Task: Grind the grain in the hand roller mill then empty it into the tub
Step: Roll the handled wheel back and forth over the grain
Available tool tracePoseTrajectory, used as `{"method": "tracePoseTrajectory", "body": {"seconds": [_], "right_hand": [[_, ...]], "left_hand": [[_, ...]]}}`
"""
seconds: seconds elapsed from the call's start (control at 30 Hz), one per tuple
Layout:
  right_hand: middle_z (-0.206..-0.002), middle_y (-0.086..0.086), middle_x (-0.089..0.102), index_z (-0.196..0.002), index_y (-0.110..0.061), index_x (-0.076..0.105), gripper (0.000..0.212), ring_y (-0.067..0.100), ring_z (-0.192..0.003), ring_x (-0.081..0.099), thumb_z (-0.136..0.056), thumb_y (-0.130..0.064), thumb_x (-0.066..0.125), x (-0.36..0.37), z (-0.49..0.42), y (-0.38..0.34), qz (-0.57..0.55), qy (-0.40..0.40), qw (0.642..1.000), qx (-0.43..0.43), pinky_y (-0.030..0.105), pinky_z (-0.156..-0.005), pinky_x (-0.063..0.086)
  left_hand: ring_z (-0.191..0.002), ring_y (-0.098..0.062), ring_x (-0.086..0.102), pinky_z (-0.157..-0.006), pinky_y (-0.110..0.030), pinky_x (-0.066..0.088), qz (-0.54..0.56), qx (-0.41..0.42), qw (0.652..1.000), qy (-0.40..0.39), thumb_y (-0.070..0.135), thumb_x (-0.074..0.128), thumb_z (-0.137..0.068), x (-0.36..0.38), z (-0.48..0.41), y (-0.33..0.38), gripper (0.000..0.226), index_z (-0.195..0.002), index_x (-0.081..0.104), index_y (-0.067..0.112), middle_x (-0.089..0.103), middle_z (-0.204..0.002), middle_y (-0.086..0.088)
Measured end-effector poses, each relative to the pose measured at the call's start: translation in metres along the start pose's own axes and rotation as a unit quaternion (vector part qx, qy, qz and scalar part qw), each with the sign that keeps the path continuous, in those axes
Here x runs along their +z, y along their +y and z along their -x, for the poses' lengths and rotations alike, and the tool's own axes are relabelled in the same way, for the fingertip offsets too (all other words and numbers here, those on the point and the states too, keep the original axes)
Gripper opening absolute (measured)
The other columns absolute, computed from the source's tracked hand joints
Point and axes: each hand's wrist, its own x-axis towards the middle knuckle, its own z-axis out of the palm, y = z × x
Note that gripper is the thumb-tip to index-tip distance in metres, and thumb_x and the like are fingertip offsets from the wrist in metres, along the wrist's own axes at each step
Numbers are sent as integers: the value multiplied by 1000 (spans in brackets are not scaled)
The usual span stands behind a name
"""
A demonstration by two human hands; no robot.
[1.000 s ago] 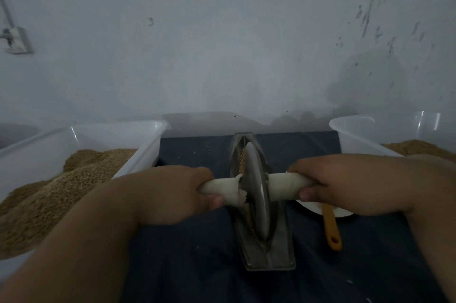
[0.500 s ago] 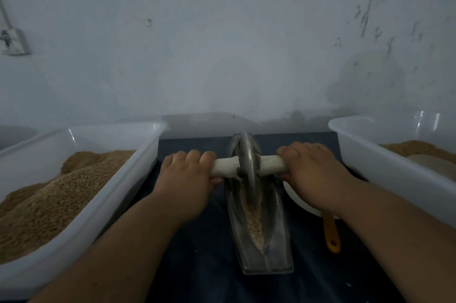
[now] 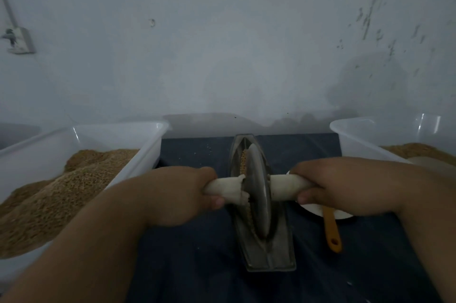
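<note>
The hand roller mill is a narrow metal boat-shaped trough (image 3: 269, 257) on a dark cloth, with a metal grinding wheel (image 3: 258, 194) standing in it on a pale cross handle (image 3: 283, 188). My left hand (image 3: 177, 194) grips the handle's left end and my right hand (image 3: 340, 185) grips its right end. The wheel sits at the near half of the trough. Tan grain (image 3: 244, 160) shows in the trough beyond the wheel. A white tub (image 3: 118, 144) heaped with grain stands at the left.
A second white tub (image 3: 355, 139) with grain and a pale scoop stands at the right. A white dish (image 3: 320, 211) with an orange-handled tool (image 3: 332, 233) lies just right of the mill, under my right wrist. A grey wall rises close behind.
The wheel rolled to the far end of the trough, then back toward me to the near half. Both hands kept their grip on the handle throughout.
</note>
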Motion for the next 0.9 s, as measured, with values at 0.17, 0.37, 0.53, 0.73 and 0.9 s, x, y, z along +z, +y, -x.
{"method": "tracePoseTrajectory", "body": {"seconds": [0.17, 0.37, 0.53, 0.73, 0.9], "right_hand": [[-99, -10, 56, -101, -34, 48, 13, 12, -92, 57, -97, -42, 56, 29, -42, 15, 69, 176, 982, 26, 32, -83, 42], [-108, 2, 58, -128, -22, 55, 35, 24, -97, 52, -95, -32, 56, 57, -70, 24, 146, 328, 932, 45, 37, -94, 30], [-112, -8, 56, -130, -33, 49, 45, 16, -104, 52, -92, -57, 53, 44, -50, 19, 131, 262, 956, 24, 34, -104, 28], [-88, -15, 61, -105, -44, 53, 26, 0, -82, 57, -90, -65, 53, 4, -3, 4, -4, 40, 999, 4, 18, -68, 42], [-90, -29, 59, -115, -55, 45, 32, -11, -85, 55, -87, -67, 53, -8, 15, -3, 3, -8, 1000, -12, 17, -64, 41]], "left_hand": [[-101, -21, 53, -84, -38, 42, -173, -47, 964, 197, 59, 39, -95, 33, -37, -5, 34, -116, 41, 32, 53, -111, 5], [-103, -25, 49, -101, -44, 35, -204, -99, 933, 281, 55, 37, -96, 59, -60, -13, 45, -132, 41, 27, 51, -115, 1], [-97, -22, 51, -89, -38, 38, -167, -56, 956, 233, 65, 30, -92, 45, -48, -13, 47, -124, 40, 32, 53, -109, 3], [-74, -3, 54, -69, -28, 44, -44, 23, 998, 49, 68, 34, -91, 6, -8, -10, 31, -100, 44, 39, 56, -84, 11], [-80, 8, 53, -65, -23, 37, 18, 41, 999, 15, 69, 36, -90, -3, 9, -6, 22, -105, 40, 53, 57, -86, 23]]}}
